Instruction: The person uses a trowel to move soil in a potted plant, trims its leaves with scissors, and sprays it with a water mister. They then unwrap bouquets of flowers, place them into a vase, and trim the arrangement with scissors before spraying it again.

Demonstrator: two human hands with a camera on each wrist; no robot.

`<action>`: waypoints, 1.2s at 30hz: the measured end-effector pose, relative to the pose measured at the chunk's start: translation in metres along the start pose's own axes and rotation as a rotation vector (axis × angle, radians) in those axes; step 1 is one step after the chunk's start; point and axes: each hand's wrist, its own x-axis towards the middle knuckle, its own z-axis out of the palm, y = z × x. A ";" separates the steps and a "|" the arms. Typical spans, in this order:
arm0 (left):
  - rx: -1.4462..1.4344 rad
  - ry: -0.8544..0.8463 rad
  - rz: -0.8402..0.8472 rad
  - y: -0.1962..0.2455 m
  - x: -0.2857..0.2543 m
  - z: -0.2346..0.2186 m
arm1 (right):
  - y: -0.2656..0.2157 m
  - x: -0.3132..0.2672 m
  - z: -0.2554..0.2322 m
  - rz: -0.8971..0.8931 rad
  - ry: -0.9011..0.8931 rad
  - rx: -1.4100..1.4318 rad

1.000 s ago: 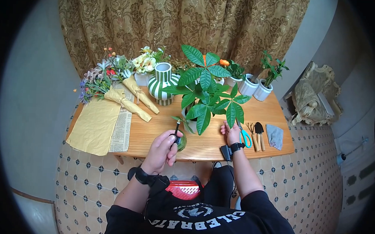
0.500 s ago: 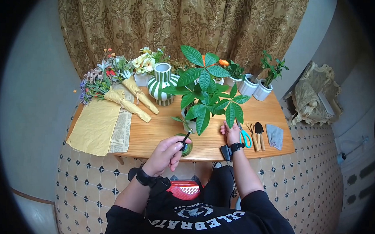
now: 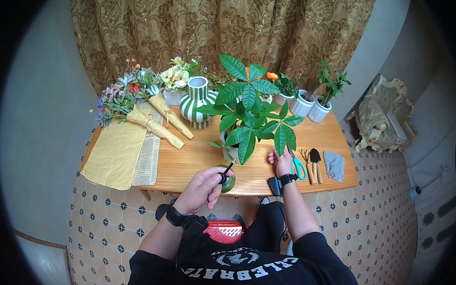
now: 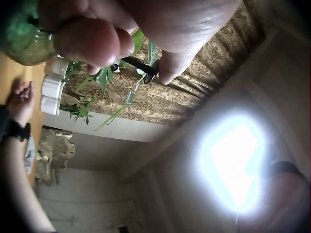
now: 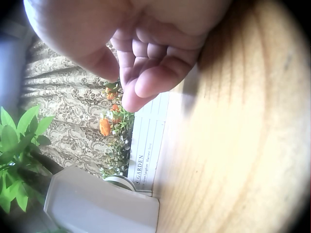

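Note:
My left hand (image 3: pixel 200 190) grips a green glass spray bottle (image 3: pixel 228 184) by its black top near the table's front edge. Its black nozzle (image 3: pixel 229 167) tilts toward the white pot (image 3: pixel 231 152) of a broad-leaved green plant (image 3: pixel 249 97). In the left wrist view the fingers wrap the top of the bottle (image 4: pixel 30 46), partly hiding it. On the table right of that pot rests my right hand (image 3: pixel 282 163), with loosely curled fingers and nothing in it; the right wrist view shows this hand (image 5: pixel 155 48) beside the pot (image 5: pixel 99 204).
Teal-handled scissors (image 3: pixel 298 167), a small rake (image 3: pixel 308 168), a trowel (image 3: pixel 315 158) and a grey cloth (image 3: pixel 333 166) lie at the right. Behind stand a striped vase (image 3: pixel 197 104) and white pots (image 3: pixel 302 105). Wrapped flowers and tan paper (image 3: pixel 112 156) lie at the left.
My left hand and the spray bottle have moved to the right, and the nozzle has gone from nearly upright to leaning toward the plant's pot. My right hand has stayed in place.

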 end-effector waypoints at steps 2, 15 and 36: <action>0.000 -0.008 0.006 0.000 0.000 0.000 | -0.001 -0.001 0.000 -0.001 0.003 0.000; 0.111 0.077 -0.076 0.005 0.001 0.005 | -0.009 -0.006 0.010 -0.007 0.045 -0.020; 0.063 0.071 0.003 -0.002 0.001 0.001 | -0.001 -0.001 0.002 0.010 0.027 -0.013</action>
